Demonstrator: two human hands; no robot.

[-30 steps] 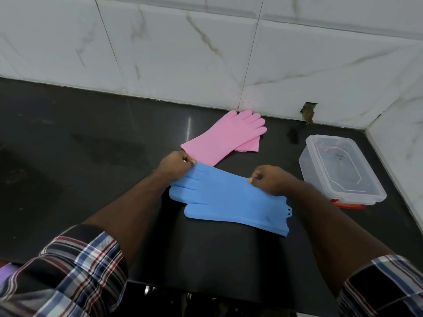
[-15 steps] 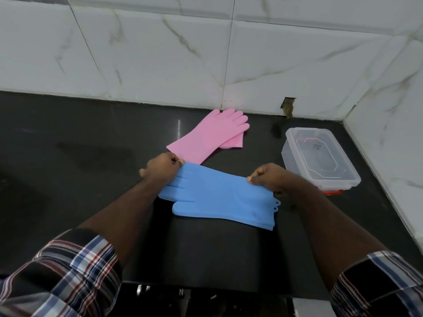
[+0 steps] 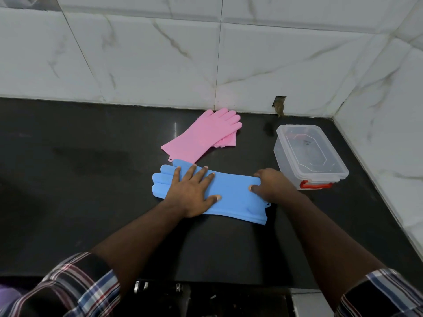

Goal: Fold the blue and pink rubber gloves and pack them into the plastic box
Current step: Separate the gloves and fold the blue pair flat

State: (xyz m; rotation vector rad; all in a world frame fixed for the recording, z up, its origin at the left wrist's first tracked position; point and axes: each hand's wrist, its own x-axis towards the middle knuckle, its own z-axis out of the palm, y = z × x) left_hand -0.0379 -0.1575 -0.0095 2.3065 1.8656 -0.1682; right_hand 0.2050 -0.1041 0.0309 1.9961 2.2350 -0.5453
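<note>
Working at the black countertop (image 3: 80,179), you have every fold and all the packing left to do. The lidded plastic box (image 3: 310,154) stands at the right with nothing inside, well apart from the pink gloves (image 3: 203,136) stacked flat near the wall. The blue gloves (image 3: 231,195) lie flat in front of you, their fingertips touching the pink cuff. Your left hand (image 3: 192,191) presses flat on their finger end, fingers spread straight. Your right hand (image 3: 270,183) curls over the cuff end, pinching the far edge.
</note>
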